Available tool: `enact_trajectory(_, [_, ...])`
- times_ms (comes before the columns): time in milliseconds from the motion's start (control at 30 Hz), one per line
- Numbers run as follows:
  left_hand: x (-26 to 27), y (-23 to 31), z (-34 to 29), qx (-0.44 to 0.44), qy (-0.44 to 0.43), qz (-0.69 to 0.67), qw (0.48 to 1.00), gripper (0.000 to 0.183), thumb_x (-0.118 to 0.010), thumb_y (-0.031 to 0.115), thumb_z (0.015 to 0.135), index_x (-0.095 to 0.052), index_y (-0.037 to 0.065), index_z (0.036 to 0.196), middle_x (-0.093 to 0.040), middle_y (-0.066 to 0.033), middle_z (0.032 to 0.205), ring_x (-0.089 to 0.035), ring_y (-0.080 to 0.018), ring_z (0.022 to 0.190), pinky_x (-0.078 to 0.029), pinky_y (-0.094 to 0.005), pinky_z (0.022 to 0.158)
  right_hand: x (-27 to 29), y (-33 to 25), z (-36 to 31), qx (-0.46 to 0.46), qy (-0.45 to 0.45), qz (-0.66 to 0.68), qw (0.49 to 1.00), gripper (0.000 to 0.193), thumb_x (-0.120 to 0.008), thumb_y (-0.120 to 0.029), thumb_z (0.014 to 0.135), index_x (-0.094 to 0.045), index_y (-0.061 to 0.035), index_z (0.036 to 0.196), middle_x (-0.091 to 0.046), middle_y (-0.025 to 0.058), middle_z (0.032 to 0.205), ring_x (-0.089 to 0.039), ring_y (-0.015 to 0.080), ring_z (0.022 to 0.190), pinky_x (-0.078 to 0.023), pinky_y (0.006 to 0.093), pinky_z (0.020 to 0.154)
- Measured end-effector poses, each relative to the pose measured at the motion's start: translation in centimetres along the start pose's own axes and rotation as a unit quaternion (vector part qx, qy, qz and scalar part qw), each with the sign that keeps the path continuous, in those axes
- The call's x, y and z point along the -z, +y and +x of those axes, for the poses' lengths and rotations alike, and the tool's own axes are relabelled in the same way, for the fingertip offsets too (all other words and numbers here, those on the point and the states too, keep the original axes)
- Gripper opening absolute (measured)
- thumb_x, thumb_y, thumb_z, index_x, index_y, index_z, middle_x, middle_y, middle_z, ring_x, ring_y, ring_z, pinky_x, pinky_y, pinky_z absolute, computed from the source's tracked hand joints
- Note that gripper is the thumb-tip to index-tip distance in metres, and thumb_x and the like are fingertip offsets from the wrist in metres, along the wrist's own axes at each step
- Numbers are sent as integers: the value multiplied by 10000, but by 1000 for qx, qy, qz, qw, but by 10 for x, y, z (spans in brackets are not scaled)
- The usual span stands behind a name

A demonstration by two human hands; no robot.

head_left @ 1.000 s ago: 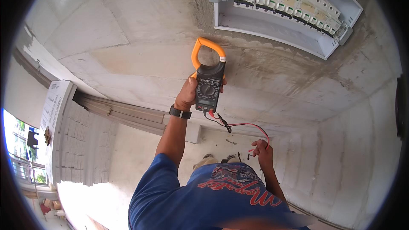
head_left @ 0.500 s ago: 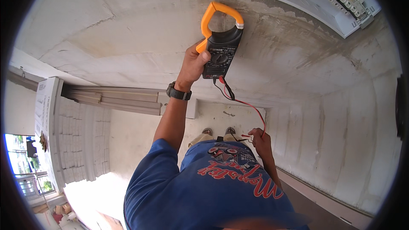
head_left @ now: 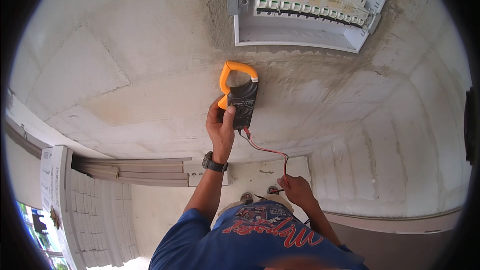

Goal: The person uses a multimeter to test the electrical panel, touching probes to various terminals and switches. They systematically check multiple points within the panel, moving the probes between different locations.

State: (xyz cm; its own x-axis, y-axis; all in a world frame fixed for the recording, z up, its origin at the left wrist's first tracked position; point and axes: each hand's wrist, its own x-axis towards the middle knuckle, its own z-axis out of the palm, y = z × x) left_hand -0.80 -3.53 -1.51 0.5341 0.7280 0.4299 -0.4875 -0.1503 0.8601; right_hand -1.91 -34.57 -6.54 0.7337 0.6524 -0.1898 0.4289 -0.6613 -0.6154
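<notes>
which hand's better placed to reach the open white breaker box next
Likely left hand: holding the orange and black clamp meter, it's nearer the box; the right hand, lower, holds red and black leads.

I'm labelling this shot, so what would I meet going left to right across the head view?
Window, grey stack, left hand, clamp meter, right hand.

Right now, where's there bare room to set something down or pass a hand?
Set down: pale floor between the stacked panels and your left forearm. Pass a hand: bare wall left of the clamp meter. Crowded: the breaker box with its breakers, and around your right hand, gripping test leads.
</notes>
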Motion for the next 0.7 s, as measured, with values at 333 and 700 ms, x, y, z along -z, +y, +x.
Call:
enact_trajectory(333, [9,43,-36,-135,53,172,974,469,-709,263,1054,-607,4,1431,-664,-147,1346,-634,-259,1200,-495,-413,1054,23,-40,-4,59,-10,-170,984,398,-592,-412,1088,-736,-59,975,-733,179,761,-736,410,753,-560,548,709])
enact_trajectory(700, [2,84,-112,-161,-478,244,829,676,-788,569,926,-713,27,1321,-752,-148,1151,-707,-363,1098,-520,-507,1005,58,-66,7,205,-127,-148,959,406,-579,-386,1074,-745,-41,941,-760,180,836,-761,389,807,-581,525,717])
